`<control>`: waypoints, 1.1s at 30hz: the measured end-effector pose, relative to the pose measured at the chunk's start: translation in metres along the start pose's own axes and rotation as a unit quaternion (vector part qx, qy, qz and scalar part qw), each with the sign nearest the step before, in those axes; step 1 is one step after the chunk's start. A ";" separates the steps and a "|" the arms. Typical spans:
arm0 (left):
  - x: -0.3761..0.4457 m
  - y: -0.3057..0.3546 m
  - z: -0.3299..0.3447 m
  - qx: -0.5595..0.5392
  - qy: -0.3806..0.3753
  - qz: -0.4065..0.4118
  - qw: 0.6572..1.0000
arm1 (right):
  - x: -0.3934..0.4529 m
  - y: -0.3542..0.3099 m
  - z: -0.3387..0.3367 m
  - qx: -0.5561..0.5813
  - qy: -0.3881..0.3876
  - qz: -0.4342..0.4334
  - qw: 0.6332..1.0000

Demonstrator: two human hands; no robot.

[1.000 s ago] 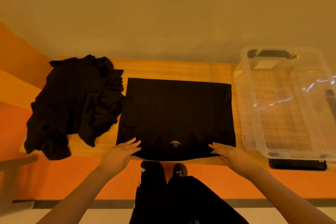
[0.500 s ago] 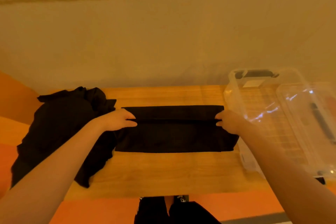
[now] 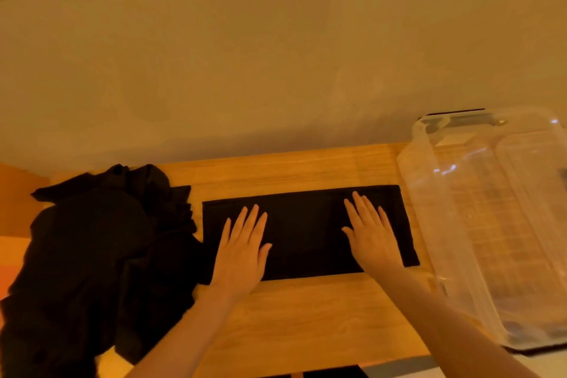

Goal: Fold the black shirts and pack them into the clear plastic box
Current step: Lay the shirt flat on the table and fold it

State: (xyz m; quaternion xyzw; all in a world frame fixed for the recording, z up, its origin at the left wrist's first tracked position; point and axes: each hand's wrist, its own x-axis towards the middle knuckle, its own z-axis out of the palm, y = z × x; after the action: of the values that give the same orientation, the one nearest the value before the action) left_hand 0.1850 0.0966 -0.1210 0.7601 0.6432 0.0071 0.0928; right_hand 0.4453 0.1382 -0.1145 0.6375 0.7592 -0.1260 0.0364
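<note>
Left hand (image 3: 242, 255) and right hand (image 3: 372, 239) press flat, fingers straight and slightly apart, on a folded black shirt (image 3: 306, 224), a smooth rectangle mid wooden bench (image 3: 306, 316). Crumpled black shirts (image 3: 92, 255) heap at the left edge; a clear plastic box (image 3: 460, 224) stands at the right.

The flat black shirt (image 3: 306, 233), spread wide to the table's (image 3: 306, 322) near edge a second ago, is now folded in half into a narrow band lying toward the far edge, leaving bare wood in front. The left hand (image 3: 242, 252) and right hand (image 3: 371, 236), pinching the folded edge at its ends half a second ago, now lie flat on top, fingers straight, pressing it down.
</note>
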 end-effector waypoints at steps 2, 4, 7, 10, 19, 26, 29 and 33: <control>-0.002 -0.016 0.015 0.018 -0.040 -0.026 0.999 | -0.003 0.016 0.015 -0.008 -0.030 0.030 0.999; -0.007 -0.030 0.023 0.035 -0.059 -0.037 0.997 | -0.006 0.032 0.026 0.001 -0.026 0.053 0.998; -0.015 -0.033 0.026 0.027 -0.077 -0.044 0.996 | -0.012 0.045 0.034 0.014 -0.015 0.063 0.998; -0.028 -0.025 0.025 0.020 -0.087 -0.052 0.995 | -0.023 0.045 0.034 0.030 -0.024 0.062 0.997; -0.019 -0.036 0.004 -0.082 0.019 -0.069 0.994 | -0.012 0.043 0.006 0.101 0.071 0.042 0.991; 0.015 -0.075 -0.012 -0.228 0.029 -0.166 0.959 | 0.028 0.061 -0.001 0.125 0.081 0.068 0.986; 0.018 -0.080 -0.014 -0.259 0.021 -0.155 0.953 | 0.038 0.063 -0.008 0.139 0.075 0.058 0.986; 0.018 -0.078 -0.018 -0.276 0.027 -0.165 0.946 | 0.042 0.066 -0.009 0.152 0.082 0.051 0.984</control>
State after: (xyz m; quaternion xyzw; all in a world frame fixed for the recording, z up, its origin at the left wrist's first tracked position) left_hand 0.1093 0.1290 -0.1175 0.5877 0.7344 0.1894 0.2819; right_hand 0.5026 0.1907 -0.1240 0.6813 0.6983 -0.1856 -0.1169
